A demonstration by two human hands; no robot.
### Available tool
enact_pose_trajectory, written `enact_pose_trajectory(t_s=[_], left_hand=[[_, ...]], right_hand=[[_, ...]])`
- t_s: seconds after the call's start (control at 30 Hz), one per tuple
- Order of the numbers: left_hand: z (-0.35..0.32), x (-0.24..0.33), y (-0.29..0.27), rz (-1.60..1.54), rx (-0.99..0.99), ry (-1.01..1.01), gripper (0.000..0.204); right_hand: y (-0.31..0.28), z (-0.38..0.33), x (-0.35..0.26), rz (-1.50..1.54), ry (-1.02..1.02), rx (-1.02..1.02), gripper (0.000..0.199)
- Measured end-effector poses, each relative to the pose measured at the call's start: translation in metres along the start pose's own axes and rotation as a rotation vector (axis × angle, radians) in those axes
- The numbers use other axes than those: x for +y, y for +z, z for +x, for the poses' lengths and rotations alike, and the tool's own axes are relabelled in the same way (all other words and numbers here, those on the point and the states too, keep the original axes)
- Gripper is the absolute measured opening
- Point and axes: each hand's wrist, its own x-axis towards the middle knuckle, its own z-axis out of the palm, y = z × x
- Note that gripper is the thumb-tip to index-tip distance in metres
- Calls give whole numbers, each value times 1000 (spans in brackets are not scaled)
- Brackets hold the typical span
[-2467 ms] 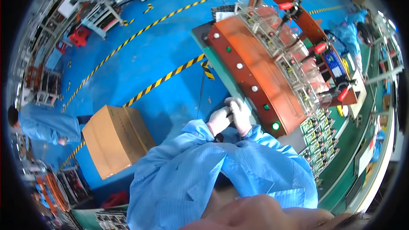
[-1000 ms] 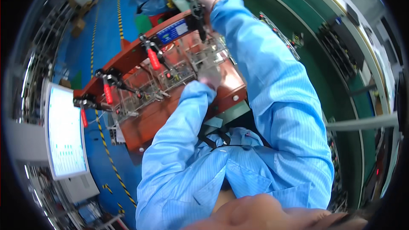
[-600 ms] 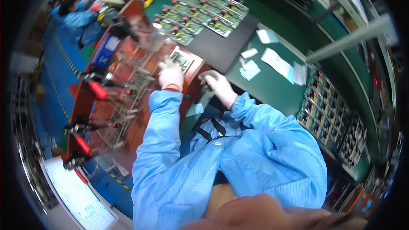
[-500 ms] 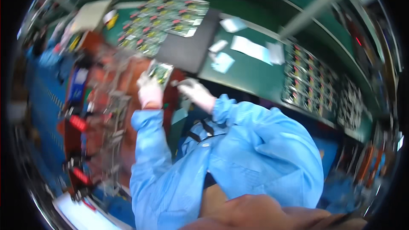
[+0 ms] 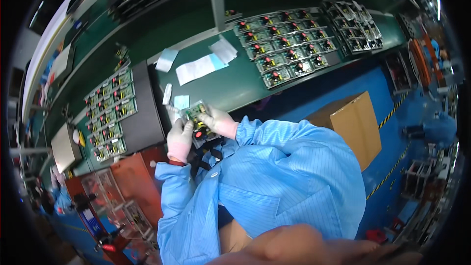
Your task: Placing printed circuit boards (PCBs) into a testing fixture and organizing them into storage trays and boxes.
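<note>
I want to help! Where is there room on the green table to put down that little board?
Bare green table lies between the paper sheets and the table's front edge. The circuit board rows to the right and the board tray to the left are crowded.

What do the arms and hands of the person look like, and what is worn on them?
Both arms are in long sleeves of a light blue work coat with a fine grid pattern. The left hand and right hand wear thin pale pinkish-white gloves. A reddish band shows at the left cuff.

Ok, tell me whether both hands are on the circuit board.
Yes: the left hand and right hand both grip the small circuit board between them.
</note>
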Motion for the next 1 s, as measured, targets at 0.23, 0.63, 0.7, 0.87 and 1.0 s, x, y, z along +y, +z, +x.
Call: enact_pose_trajectory(t_s=[0.23, 0.63, 0.7, 0.87, 1.0], left_hand=[[52, 90, 65, -347, -361, -26, 45], [82, -40, 110, -380, -227, -476, 39], [76, -38, 107, -403, -176, -696, 40], [76, -103, 118, -428, -202, -779, 38], [68, -102, 115, -412, -163, -730, 35]], right_hand=[[-171, 8, 82, 262, 147, 753, 38], [-562, -107, 210, 410, 89, 1771, 52], [-573, -116, 235, 592, 122, 1607, 48], [-609, -130, 274, 791, 333, 1346, 45], [-606, -103, 270, -498, 912, 1391, 56]])
